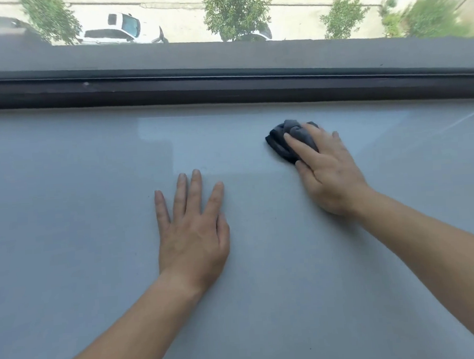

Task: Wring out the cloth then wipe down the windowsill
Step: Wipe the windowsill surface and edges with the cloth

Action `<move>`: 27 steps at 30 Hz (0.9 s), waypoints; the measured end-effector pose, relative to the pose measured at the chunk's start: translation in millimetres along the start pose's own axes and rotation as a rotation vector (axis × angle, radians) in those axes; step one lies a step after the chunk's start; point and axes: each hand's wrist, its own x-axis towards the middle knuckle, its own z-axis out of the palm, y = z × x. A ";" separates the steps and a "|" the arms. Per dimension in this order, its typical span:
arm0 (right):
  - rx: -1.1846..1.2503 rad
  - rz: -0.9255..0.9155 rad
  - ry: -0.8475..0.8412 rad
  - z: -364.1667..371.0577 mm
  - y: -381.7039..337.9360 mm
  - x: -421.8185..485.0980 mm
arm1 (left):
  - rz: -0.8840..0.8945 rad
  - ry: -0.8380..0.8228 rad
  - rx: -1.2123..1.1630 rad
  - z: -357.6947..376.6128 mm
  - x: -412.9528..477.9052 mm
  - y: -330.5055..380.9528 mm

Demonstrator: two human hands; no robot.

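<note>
A wide pale grey windowsill (80, 216) fills most of the view. A bunched dark grey cloth (280, 140) lies on it right of centre, near the window frame. My right hand (327, 171) lies on top of the cloth with straight fingers, pressing it onto the sill; the cloth's near part is hidden under the palm. My left hand (191, 223) rests flat on the bare sill, fingers spread, a hand's width left of and nearer than the cloth, holding nothing.
A dark window frame (224, 88) runs along the far edge of the sill, with glass above it. Through the glass I see trees and parked cars far below. A shiny patch (200, 142) lies on the sill left of the cloth.
</note>
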 end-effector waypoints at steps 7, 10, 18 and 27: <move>0.023 0.343 0.145 -11.1 27.4 4.4 | -0.011 -0.004 -0.040 0.9 -7.8 55.3; 0.032 -0.055 -0.011 -0.5 4.4 -53.1 | -0.034 -0.025 -0.082 11.1 -28.0 84.4; 0.035 0.331 0.115 -22.3 56.4 -49.0 | -0.032 -0.039 0.008 24.7 -50.5 88.6; -0.021 -0.050 0.016 -15.0 55.9 -84.9 | -0.064 -0.042 0.015 21.9 -50.2 92.6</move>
